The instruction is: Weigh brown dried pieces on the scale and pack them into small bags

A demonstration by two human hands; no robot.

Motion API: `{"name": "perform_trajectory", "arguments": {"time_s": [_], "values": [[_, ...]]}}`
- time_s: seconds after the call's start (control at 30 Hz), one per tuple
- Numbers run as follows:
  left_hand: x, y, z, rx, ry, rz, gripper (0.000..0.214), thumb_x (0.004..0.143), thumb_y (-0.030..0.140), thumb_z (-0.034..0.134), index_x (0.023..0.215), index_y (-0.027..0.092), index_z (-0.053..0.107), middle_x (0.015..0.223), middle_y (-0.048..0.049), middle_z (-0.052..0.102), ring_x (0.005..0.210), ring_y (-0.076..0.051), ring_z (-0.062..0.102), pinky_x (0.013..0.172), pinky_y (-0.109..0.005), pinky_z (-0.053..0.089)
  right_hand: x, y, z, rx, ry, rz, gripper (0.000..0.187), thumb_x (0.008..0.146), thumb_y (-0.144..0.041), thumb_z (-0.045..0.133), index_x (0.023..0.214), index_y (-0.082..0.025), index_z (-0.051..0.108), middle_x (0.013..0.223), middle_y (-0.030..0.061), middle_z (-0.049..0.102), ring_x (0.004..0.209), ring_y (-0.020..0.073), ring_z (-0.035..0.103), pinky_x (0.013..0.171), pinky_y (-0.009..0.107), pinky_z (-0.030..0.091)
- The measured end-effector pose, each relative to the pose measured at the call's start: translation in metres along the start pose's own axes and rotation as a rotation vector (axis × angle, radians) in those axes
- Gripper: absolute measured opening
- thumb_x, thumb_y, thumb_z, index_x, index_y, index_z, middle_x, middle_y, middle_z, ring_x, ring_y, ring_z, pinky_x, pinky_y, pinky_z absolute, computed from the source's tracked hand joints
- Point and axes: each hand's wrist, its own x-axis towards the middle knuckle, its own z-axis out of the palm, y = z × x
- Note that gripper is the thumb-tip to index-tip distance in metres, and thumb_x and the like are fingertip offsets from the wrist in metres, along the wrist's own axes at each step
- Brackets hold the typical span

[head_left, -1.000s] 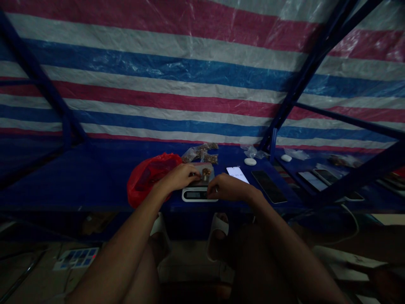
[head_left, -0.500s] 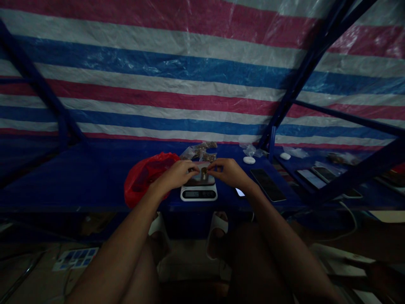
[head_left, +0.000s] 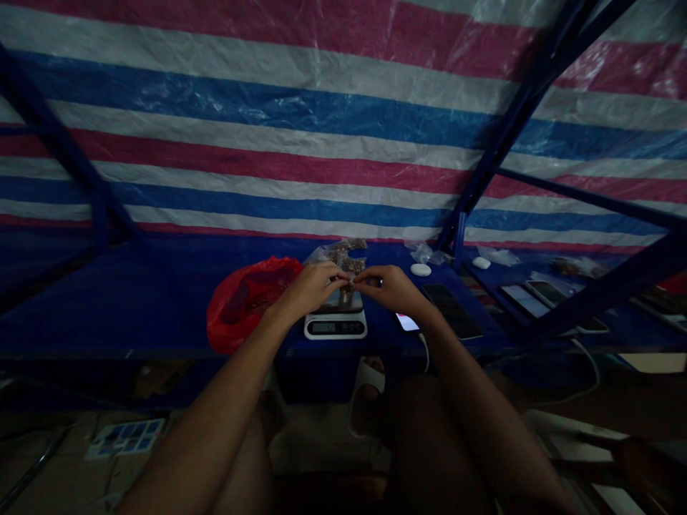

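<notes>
A small clear plastic bag with dark contents [head_left: 346, 296] is over the plate of a white digital kitchen scale [head_left: 335, 326]; I cannot tell whether it rests on the plate. My left hand [head_left: 323, 281] is closed in a pinch at the bag's top edge. From the other side, my right hand [head_left: 387, 286] pinches the same edge, its fingertips almost touching the left ones. The scale's lit display is too small to read. Left of the scale lies an open red plastic bag [head_left: 230, 311], with dark contents inside. Behind it are filled clear bags [head_left: 354, 263].
Right of the scale lie a lit phone [head_left: 406, 322] with a cable, a dark tablet-like device [head_left: 454, 312] and a white oval case [head_left: 421, 270]. More phones [head_left: 527, 302] and another white case [head_left: 481, 262] are further right. Blue metal bars [head_left: 486, 168] slant up before a striped tarp [head_left: 300, 136].
My left fingers have moved right and now meet my right fingers at the small bag's top. The phone by my right forearm shows more of its lit screen.
</notes>
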Motion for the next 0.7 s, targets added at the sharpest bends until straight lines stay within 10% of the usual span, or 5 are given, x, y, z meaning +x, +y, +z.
{"name": "perform_trajectory", "arguments": {"time_s": [0.7], "values": [[-0.002,0.01,-0.004,-0.063,-0.003,-0.075,0.026,0.099,0.026,0.06,0.118,0.02,0.077,0.113,-0.0072,0.08,0.104,-0.023,0.074,0.097,-0.038,0.057,0.002,0.011,0.0,0.061,0.008,-0.028,0.021,0.094,-0.029,0.065,0.103,-0.018,0.082,0.097,0.0057,0.082,0.088,0.0221,0.074,0.08,0.032,0.052]]}}
